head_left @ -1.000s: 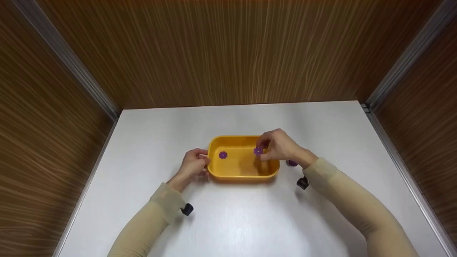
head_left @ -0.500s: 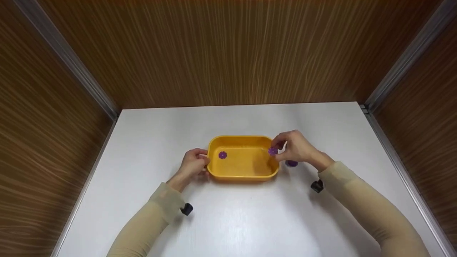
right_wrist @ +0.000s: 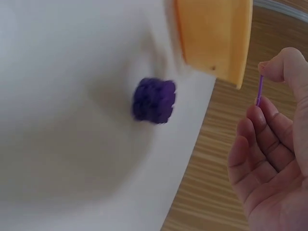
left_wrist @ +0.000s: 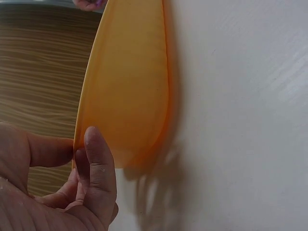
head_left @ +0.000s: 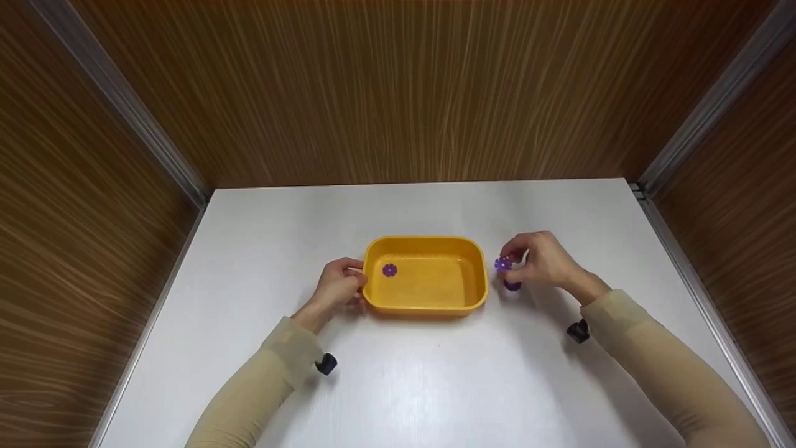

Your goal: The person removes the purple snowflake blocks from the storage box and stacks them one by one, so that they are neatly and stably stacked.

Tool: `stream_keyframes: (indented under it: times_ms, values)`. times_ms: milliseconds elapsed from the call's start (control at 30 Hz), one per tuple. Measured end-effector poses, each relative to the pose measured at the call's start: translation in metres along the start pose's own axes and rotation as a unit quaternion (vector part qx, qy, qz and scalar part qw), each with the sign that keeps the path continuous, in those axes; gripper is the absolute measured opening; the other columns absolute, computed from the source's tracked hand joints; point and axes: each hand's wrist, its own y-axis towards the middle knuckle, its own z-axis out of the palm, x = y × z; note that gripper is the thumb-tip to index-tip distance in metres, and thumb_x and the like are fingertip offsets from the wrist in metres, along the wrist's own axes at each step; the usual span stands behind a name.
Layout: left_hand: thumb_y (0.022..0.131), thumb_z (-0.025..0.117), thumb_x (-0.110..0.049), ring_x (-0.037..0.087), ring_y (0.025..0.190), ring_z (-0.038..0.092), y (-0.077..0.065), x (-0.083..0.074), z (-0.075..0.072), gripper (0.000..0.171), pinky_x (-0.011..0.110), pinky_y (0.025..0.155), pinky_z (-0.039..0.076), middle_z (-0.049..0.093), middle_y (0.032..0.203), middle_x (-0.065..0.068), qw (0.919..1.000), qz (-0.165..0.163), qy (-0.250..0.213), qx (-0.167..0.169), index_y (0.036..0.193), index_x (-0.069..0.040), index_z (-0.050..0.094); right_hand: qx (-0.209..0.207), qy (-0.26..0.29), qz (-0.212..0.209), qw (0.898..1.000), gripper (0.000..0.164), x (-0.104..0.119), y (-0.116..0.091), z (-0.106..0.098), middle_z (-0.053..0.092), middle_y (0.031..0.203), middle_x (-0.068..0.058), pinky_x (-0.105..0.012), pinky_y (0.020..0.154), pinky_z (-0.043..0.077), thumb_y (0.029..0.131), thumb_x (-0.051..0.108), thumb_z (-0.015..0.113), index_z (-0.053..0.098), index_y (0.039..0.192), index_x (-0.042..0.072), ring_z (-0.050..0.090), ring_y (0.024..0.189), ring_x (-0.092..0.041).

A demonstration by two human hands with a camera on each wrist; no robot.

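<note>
A yellow rectangular tub (head_left: 429,309) stands mid-table, with one purple flower-shaped disc (head_left: 389,270) on its floor toward the left. My left hand (head_left: 339,283) grips the tub's left end; in the left wrist view its thumb and fingers pinch the rim (left_wrist: 84,91). Just right of the tub, my right hand (head_left: 542,260) pinches another thin purple flower-shaped disc (head_left: 503,264) between thumb and fingertips. The right wrist view shows that disc (right_wrist: 260,90) edge-on. Below it on the table stands a short stack of dark purple flower-shaped discs (right_wrist: 154,100), partly hidden by my hand in the head view.
The white table (head_left: 398,386) is enclosed by brown wood-grain panels (head_left: 410,93) at the back and both sides, with metal strips at the corners. Small black devices (head_left: 326,364) sit at both wrists.
My right hand has moved rightward with the flower-shaped disc, from over the tub's inside to beyond its right end, above the stack. My left hand and the tub have stayed in place.
</note>
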Motion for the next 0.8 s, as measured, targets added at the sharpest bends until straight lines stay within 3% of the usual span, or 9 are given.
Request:
stream_keyframes:
  times_ms: [400, 800]
  values:
    - [0.102, 0.068, -0.008, 0.021, 0.085, 0.071, -0.001, -0.002, 0.001, 0.037, 0.041, 0.086, 0.071, 0.071, 0.114, 0.011, 0.9999, -0.008, 0.009, -0.006, 0.139, -0.007, 0.067, 0.035, -0.039, 0.058, 0.997, 0.027, -0.023, -0.017, 0.007, 0.08, 0.089, -0.007, -0.021, 0.075, 0.056, 0.076, 0.016, 0.098, 0.084, 0.098, 0.007, 0.065, 0.08, -0.016]
    - [0.101, 0.068, -0.006, 0.018, 0.082, 0.072, 0.0, -0.001, -0.001, 0.038, 0.036, 0.077, 0.07, 0.07, 0.11, 0.009, 0.9999, 0.009, -0.005, 0.002, 0.14, -0.005, 0.067, 0.061, -0.052, 0.072, 0.994, 0.03, -0.03, -0.02, 0.011, 0.08, 0.093, -0.005, -0.025, 0.079, 0.06, 0.075, 0.014, 0.097, 0.083, 0.101, 0.009, 0.066, 0.084, -0.017]
